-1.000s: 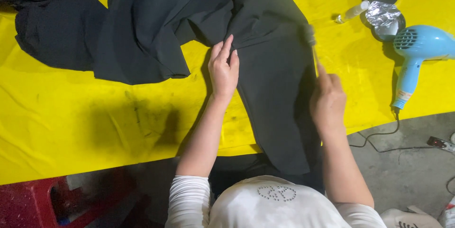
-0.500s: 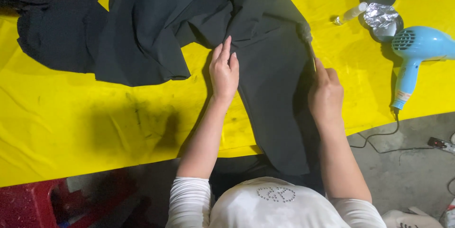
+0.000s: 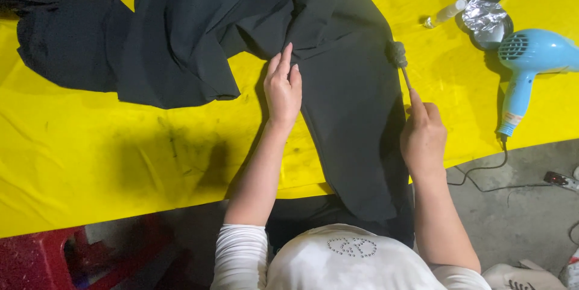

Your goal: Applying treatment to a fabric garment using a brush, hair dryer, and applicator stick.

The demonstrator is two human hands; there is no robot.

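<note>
Fingers of left hand [image 3: 283,88] flatten matte black trousers [image 3: 350,109].

You have one label in view: a small pale sticker [image 3: 511,119] with a red band, wrapped near the bottom of the blue dryer's [image 3: 531,55] handle, at your right.

Both forearms reach forward from the body, bare below white sleeves pushed up near the elbows. The left hand [image 3: 283,88] lies flat, palm down, fingers straight and close together, pointing away from the person. The right hand [image 3: 422,136] is curled into a loose fist, forefinger stretched forward along a thin stick pinched in its grip, the wrist held nearly straight
</note>
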